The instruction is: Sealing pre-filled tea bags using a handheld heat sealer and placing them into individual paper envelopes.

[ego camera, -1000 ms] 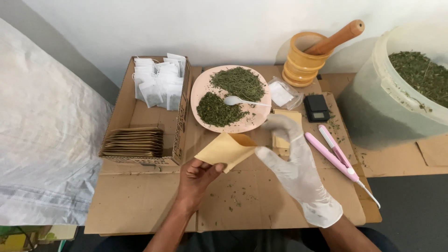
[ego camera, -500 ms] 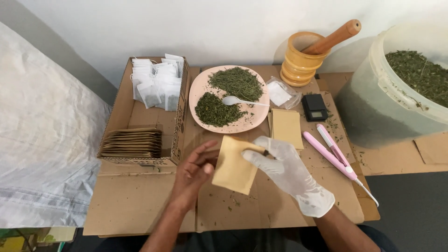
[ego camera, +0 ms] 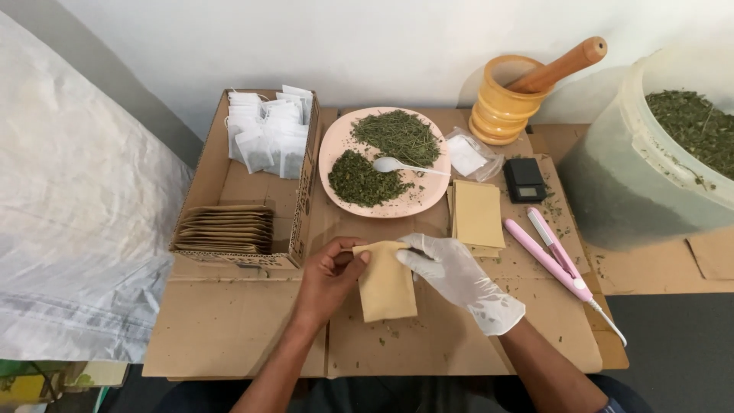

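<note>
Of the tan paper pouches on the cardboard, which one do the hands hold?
The single tan pouch between left hand and gloved right hand. Others lie stacked beside the plate or in the box.

Matt tan paper pouch [ego camera: 387,281], smooth white latex-like glove on right hand [ego camera: 456,277], rough brown cardboard [ego camera: 229,329] beneath, glossy wooden mortar [ego camera: 506,107] beyond.

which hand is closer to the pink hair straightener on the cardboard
Right. The gloved right hand holds the tan pouch just left of the pink straightener; the bare left hand is farther, beyond the pouch.
</note>
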